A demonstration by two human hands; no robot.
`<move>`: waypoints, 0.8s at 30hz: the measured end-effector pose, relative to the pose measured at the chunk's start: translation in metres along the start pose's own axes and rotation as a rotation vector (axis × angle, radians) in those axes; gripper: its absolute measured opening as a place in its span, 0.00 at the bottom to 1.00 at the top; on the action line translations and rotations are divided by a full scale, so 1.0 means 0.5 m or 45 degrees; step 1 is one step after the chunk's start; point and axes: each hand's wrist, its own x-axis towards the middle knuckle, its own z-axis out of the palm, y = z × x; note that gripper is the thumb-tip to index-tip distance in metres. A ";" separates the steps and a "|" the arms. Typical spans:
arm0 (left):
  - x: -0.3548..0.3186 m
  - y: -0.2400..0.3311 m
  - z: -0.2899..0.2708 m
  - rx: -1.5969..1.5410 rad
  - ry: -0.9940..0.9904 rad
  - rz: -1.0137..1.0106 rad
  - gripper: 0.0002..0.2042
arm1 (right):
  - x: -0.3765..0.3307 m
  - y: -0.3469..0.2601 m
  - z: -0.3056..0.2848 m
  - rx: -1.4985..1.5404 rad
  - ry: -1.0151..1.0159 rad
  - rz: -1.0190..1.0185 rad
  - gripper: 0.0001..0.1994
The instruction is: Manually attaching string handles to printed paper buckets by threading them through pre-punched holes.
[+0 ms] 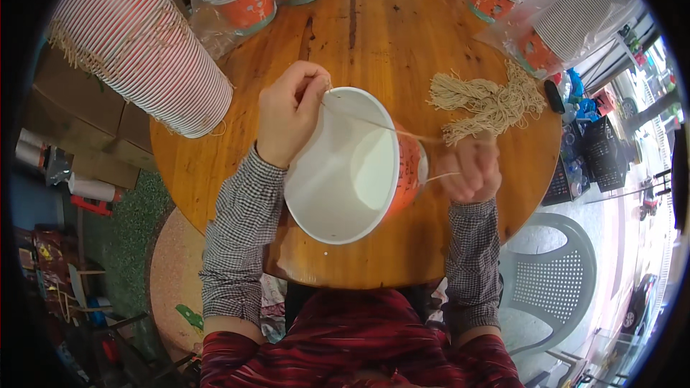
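Note:
A big paper bucket, white inside and orange outside, lies tilted on the table with its mouth turned toward me and to the left. At the far edge of its rim, my left hand is closed in a pinch on a thin beige cord. That cord runs across the bucket's mouth to the right. My right hand, a little blurred, is closed on the cord beyond the bucket's base, and a short length shows on its left side. Just past the right hand lies a bundle of beige cords.
The round wooden table carries a tall stack of nested buckets at left, with cords hanging from it. Plastic-wrapped bucket stacks line the far side. A small black object lies at the right edge. A grey plastic chair stands at right.

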 end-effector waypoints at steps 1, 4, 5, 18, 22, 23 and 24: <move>0.010 0.010 -0.004 0.273 -0.089 0.011 0.04 | -0.013 -0.005 -0.003 0.168 0.067 -0.042 0.05; 0.055 -0.013 -0.015 0.305 -0.419 0.061 0.07 | 0.001 -0.033 -0.011 0.397 0.116 -0.233 0.17; 0.053 -0.015 -0.014 0.308 -0.420 0.062 0.07 | 0.002 -0.039 -0.016 0.400 0.114 -0.235 0.17; -0.116 0.168 0.079 0.414 -0.389 0.793 0.20 | -0.013 -0.004 -0.054 0.308 0.634 -0.285 0.23; -0.173 0.167 0.129 0.486 -0.394 0.664 0.20 | -0.011 0.017 -0.026 0.380 0.513 -0.224 0.23; -0.174 0.153 0.114 0.598 -0.419 0.716 0.19 | -0.012 0.023 -0.019 0.402 0.529 -0.205 0.23; -0.173 0.143 0.098 0.701 -0.447 0.771 0.19 | -0.014 0.026 -0.013 0.367 0.526 -0.177 0.22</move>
